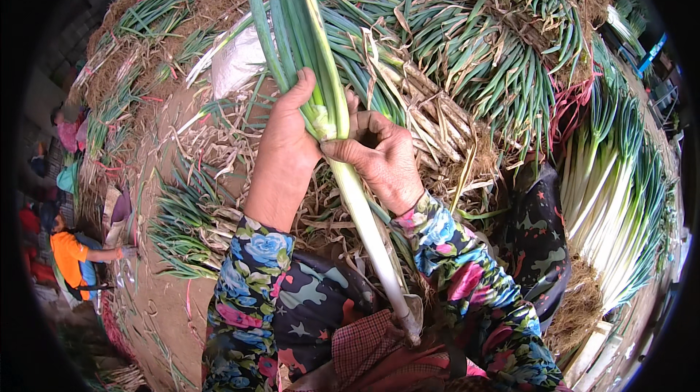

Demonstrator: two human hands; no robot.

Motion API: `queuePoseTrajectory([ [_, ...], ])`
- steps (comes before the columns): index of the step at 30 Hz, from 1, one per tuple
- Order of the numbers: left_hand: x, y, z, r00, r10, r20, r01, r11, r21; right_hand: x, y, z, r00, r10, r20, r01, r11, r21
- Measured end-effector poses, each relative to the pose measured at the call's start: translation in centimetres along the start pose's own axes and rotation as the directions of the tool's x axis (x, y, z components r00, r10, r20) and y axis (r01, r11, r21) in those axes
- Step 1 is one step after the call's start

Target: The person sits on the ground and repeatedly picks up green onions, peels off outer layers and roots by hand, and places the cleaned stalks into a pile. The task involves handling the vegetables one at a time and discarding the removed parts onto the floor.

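Observation:
A large green onion (369, 217) slants across the middle, its green leaves up and its white root end down near my lap. My left hand (292, 124) holds it from the left, thumb against the base of the leaves. With thumb and forefinger, my right hand (380, 154) pinches the outer layer at the top of the pale stalk. A yellowed leaf runs up the right side of the leaves. Just behind the right hand lies a pile of unpeeled green onions (437, 113) with dry brown skins.
Peeled green onions (607, 189) with white stalks stand stacked at the right. Large heaps of green onions (481, 31) fill the back. A small bundle (191, 222) and a white sack (238, 61) lie on the left. A person in an orange top (70, 255) is at the far left.

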State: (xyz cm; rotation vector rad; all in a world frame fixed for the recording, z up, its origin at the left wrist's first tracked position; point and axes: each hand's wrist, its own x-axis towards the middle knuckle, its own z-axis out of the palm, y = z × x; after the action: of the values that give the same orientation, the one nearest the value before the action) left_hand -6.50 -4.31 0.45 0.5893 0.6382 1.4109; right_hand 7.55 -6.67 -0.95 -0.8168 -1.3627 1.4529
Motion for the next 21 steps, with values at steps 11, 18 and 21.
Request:
queuePoseTrajectory([
  [11,-0.4,3.1,0.1,0.919,0.250,-0.304,-0.191,0.958,0.212,-9.1,7.4,-3.4,0.925,0.044,-0.377,0.075,0.953,0.295],
  [18,-0.7,1.3,-0.4,0.970,0.208,-0.127,-0.186,0.968,0.169,-10.9,11.5,-9.3,0.982,0.073,-0.174,-0.189,0.375,-0.907],
  [21,-0.5,1.2,0.1,0.958,0.221,-0.185,-0.194,0.969,0.152,-9.3,8.3,-7.5,0.987,-0.068,-0.147,-0.043,0.764,-0.644],
])
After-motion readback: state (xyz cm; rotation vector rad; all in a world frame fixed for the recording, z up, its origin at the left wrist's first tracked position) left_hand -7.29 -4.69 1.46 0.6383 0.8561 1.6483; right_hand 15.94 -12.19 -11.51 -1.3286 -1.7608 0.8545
